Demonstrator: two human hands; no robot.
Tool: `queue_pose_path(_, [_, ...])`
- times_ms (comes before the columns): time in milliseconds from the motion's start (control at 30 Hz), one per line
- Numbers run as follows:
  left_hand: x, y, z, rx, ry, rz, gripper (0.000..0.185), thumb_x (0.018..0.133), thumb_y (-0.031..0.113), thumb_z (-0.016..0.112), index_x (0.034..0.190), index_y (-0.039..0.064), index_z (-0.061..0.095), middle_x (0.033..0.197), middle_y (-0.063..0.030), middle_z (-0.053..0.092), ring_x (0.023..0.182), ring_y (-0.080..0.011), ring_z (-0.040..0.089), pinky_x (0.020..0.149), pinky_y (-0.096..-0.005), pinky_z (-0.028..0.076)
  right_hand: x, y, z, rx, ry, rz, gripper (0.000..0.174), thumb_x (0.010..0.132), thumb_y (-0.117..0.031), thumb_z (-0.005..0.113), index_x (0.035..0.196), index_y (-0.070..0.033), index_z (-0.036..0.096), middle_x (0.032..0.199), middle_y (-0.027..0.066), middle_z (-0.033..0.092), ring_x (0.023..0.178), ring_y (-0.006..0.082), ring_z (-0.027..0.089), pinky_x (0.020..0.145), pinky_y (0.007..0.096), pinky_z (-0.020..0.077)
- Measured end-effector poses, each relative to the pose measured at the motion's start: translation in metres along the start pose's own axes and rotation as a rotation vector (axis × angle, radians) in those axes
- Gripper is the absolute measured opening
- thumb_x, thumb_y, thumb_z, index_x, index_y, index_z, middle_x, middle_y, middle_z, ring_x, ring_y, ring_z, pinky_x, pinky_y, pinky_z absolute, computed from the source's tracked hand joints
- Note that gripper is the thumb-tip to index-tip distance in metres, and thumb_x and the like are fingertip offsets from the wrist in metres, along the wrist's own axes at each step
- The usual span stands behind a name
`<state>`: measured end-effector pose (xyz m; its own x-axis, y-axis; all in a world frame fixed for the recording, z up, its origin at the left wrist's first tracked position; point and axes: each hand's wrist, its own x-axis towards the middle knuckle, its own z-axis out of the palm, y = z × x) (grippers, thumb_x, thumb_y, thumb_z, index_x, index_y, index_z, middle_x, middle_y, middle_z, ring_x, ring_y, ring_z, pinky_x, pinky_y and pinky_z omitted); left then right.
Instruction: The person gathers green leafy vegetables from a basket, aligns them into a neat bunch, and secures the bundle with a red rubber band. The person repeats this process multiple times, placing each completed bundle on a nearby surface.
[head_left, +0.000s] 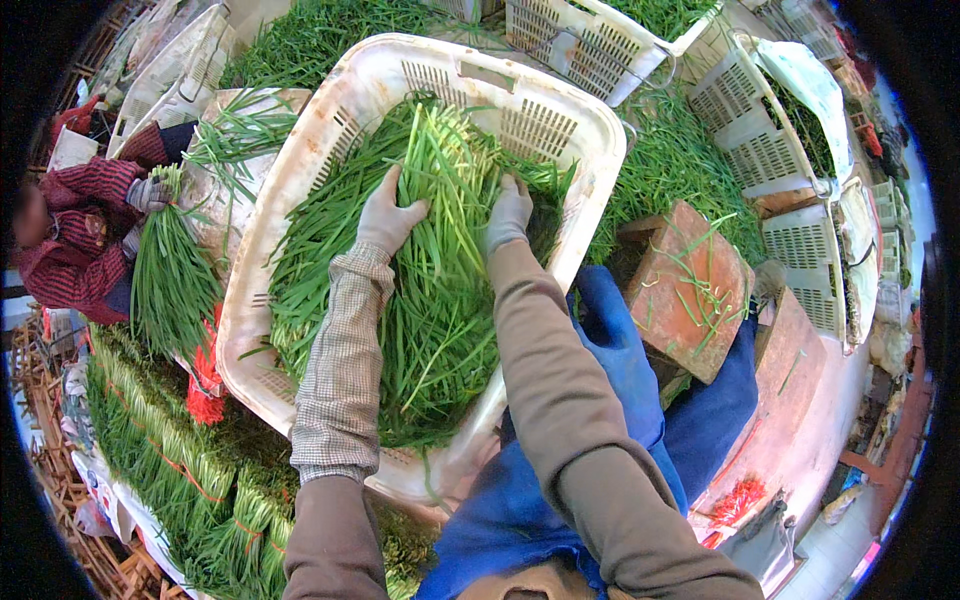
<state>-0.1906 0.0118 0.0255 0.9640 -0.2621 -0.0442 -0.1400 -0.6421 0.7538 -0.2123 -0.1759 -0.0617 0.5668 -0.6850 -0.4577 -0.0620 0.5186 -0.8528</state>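
Observation:
A large off-white plastic crate (300, 142) with slotted walls stands before me, holding a heap of long green leafy stalks, likely Chinese chives (442, 300). Both my hands wear pale gloves and are inside the crate. My left hand (390, 214) presses on the left side of a thick sheaf with its thumb and fingers spread around stalks. My right hand (511, 210) cups the sheaf's right side, its fingertips partly hidden among the stalks. The pale stalk ends point away from me, towards the crate's far wall.
A co-worker in a striped sleeve (94, 187) holds a tied green bunch (172, 270) at the left. Rows of tied bunches (187, 465) lie at lower left, beside red ties (204, 382). A wooden stool (686, 292) stands at right, with slotted crates (802, 247) beyond it.

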Motion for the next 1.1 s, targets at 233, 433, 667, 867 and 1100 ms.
queue_pose_path(233, [-0.024, 0.037, 0.009, 0.265, -0.155, 0.141, 0.088, 0.08, 0.026, 0.076, 0.157, 0.02, 0.035, 0.126, -0.0193, 0.064, 0.109, -0.0361, 0.065, 0.093, -0.0409, 0.053, -0.024, -0.034, 0.006, 0.476, -0.487, 0.397, 0.081, 0.095, -0.075, 0.045, 0.139, -0.008, 0.056, 0.124, 0.0105, 0.066, 0.105, 0.0281, 0.065, 0.096, 0.0429, 0.0542])
queue_pose_path(433, [-0.037, 0.057, 0.009, 0.54, -0.197, 0.199, 0.093, 0.079, 0.024, 0.075, 0.159, 0.024, 0.027, 0.118, -0.0168, 0.061, 0.104, -0.0357, 0.065, 0.085, -0.0432, 0.056, -0.04, -0.062, 0.005, 0.373, -0.541, 0.304, 0.055, 0.098, -0.041, 0.065, 0.139, -0.006, 0.053, 0.123, 0.007, 0.065, 0.103, 0.0202, 0.065, 0.09, 0.0368, 0.0546])
queue_pose_path(667, [-0.042, 0.087, -0.018, 0.582, -0.437, 0.28, 0.09, 0.081, 0.034, 0.073, 0.159, 0.02, 0.03, 0.123, -0.017, 0.061, 0.105, -0.0366, 0.066, 0.086, -0.0443, 0.056, -0.039, -0.062, -0.003, 0.066, -0.319, 0.094, 0.046, 0.083, -0.02, 0.079, 0.122, -0.001, 0.066, 0.11, 0.0082, 0.07, 0.089, 0.022, 0.066, 0.08, 0.038, 0.0541])
queue_pose_path(867, [0.035, 0.082, -0.049, 0.307, -0.119, 0.158, 0.069, 0.091, 0.058, 0.063, 0.142, 0.012, 0.058, 0.128, -0.0162, 0.067, 0.117, -0.0321, 0.065, 0.101, -0.04, 0.05, -0.042, -0.058, -0.001, 0.187, -0.363, 0.16, 0.045, 0.085, -0.016, 0.076, 0.126, -0.001, 0.064, 0.114, 0.009, 0.069, 0.093, 0.0226, 0.067, 0.084, 0.0356, 0.0548])
queue_pose_path(1100, [0.107, 0.05, 0.02, 0.241, -0.288, -0.039, 0.077, 0.095, 0.069, 0.048, 0.144, 0.01, 0.055, 0.132, -0.0222, 0.064, 0.126, -0.0354, 0.06, 0.108, -0.0413, 0.043, -0.038, -0.049, 0.003, 0.21, -0.336, 0.207, 0.051, 0.082, -0.01, 0.079, 0.129, 0.0, 0.061, 0.116, 0.0067, 0.069, 0.099, 0.0173, 0.065, 0.089, 0.0301, 0.0519])
